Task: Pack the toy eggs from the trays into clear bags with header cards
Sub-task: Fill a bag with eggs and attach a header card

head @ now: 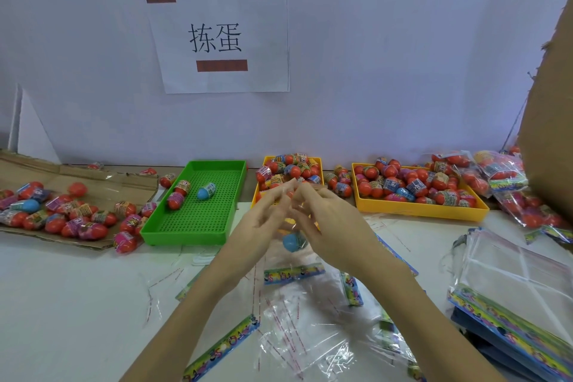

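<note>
White table (77, 304) is running under everything, with a paper sign (217, 37) taped on the wall behind. Flattened cardboard (102, 186) is lying far left with loose toy eggs (62, 214) heaped on it. Big yellow tray (418, 206) at right is sitting full of eggs; a smaller yellow tray (317, 164) behind the hands is also heaped. Green tray (192, 220) is sitting left of centre holding just three eggs, one of them a blue egg (206, 191). Stack of clear bags (511, 276) with header cards is lying at right edge; filled bags (502, 174) are piling up beyond it. Loose clear bags (297, 313) are lying scattered under the forearms. Left hand (263, 220) and right hand (325, 220) are raised together mid-table, fingertips meeting, seemingly pinching a clear bag's top edge, grip blurred so cannot tell for sure. A blue egg in bag (293, 242) is hanging just below the hands.
</note>
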